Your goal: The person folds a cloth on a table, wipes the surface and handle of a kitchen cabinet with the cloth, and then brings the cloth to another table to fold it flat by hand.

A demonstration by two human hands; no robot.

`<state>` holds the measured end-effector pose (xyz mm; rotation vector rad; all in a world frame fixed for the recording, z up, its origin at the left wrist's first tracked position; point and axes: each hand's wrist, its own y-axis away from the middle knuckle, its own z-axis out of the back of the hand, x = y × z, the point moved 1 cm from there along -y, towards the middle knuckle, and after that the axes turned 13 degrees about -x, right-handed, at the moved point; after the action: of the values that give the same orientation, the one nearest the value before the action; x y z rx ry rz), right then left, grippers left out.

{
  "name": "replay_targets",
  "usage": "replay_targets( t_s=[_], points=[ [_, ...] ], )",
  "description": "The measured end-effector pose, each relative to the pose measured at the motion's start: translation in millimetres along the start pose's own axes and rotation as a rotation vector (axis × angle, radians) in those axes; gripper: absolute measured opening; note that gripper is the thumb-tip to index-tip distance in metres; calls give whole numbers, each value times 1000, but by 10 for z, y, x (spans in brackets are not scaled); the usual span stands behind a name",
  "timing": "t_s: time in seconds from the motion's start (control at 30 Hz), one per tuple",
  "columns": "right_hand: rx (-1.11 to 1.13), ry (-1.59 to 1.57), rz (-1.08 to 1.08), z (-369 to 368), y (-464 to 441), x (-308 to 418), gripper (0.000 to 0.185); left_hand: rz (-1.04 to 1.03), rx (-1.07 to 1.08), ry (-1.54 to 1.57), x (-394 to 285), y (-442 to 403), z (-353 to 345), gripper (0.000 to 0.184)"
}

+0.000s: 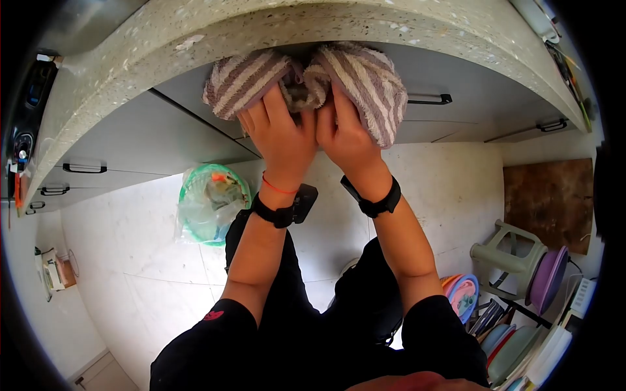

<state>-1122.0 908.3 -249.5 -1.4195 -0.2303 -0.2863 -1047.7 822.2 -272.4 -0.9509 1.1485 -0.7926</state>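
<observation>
Your left hand (277, 140) and right hand (349, 137) both grasp the striped towel (368, 85), bunched against the grey cabinet front (182, 124), just below the edge of the speckled counter (287, 26).

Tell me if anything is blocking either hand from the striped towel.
Nothing visible stands in the way: the left hand and right hand both have fingers in the striped towel, by the speckled countertop's edge.
</observation>
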Motion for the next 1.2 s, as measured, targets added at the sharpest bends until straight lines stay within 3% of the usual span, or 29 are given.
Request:
replay_targets(
  t_s=[0.53, 0.83, 0.97, 1.07, 1.2],
  points=[
    [-43, 48, 103, 48, -166, 30, 47, 74, -65, 67, -8, 66, -104, 66],
    [5, -31, 94, 48, -9, 73, 33, 113, -67, 20, 127, 208, -149, 65],
    [-71, 30, -33, 177, -105, 59, 47, 42, -81, 19, 44, 128, -158, 71],
    [14, 85, -39, 169, -76, 58, 49, 37, -96, 35, 30, 115, -149, 69],
    [142, 4, 140, 139, -111, 190, 40, 149, -96, 0, 157, 272, -191, 67]
  ],
)
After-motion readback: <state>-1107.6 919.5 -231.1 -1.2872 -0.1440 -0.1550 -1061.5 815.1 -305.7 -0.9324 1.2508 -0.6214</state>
